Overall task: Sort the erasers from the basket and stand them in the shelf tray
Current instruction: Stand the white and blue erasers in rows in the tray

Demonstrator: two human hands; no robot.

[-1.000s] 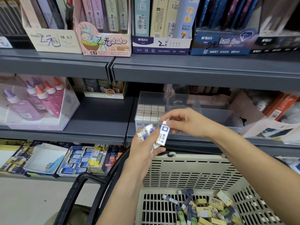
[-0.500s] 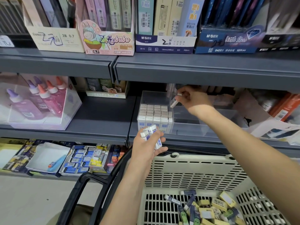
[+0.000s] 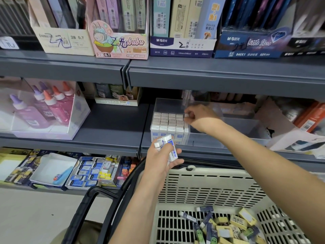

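while right hand (image 3: 198,118) pinches one eraser (image 3: 186,115) at right edge of standing rows (image 3: 167,122) in shelf tray (image 3: 228,138), eraser looks end-up, slot likely just below. left hand (image 3: 161,157) grips few more erasers (image 3: 167,143) in front of tray, above basket (image 3: 202,187). right hand nearer tray. rest lie loose in basket.

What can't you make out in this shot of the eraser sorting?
Head view.
The eraser in the right hand: mostly covered by its fingers; seated in the tray or not, unclear.
The erasers in the left hand: count hidden by the hand.
The basket pile: cut off by the bottom edge.
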